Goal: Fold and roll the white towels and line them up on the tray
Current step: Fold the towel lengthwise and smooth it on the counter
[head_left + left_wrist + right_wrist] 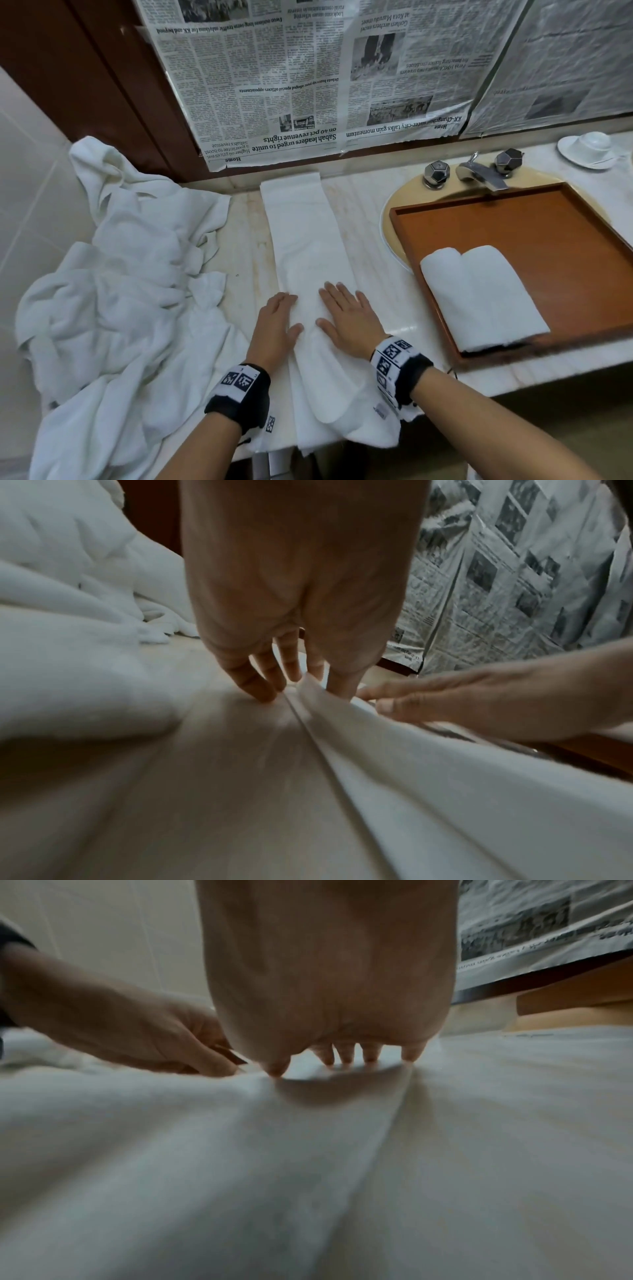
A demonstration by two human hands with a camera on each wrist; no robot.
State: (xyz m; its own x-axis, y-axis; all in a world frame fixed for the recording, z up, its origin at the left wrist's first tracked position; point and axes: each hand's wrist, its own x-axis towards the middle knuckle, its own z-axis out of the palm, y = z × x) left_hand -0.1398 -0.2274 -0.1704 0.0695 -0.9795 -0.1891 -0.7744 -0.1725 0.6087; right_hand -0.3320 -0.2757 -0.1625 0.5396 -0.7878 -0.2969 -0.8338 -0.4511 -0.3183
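While two rolled towels [479,294] lie on the tray [565,219], my flat left hand [275,323] and right hand [346,317] smooth a folded strip [305,236] beside it, the heap [113,274] untouched.

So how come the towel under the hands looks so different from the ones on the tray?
The towel under the hands lies flat in one long strip on the counter; the rolled towels are wound into fat bundles on the tray. Both hands, left hand and right hand, press the strip; nothing touches the rolls. All are white.
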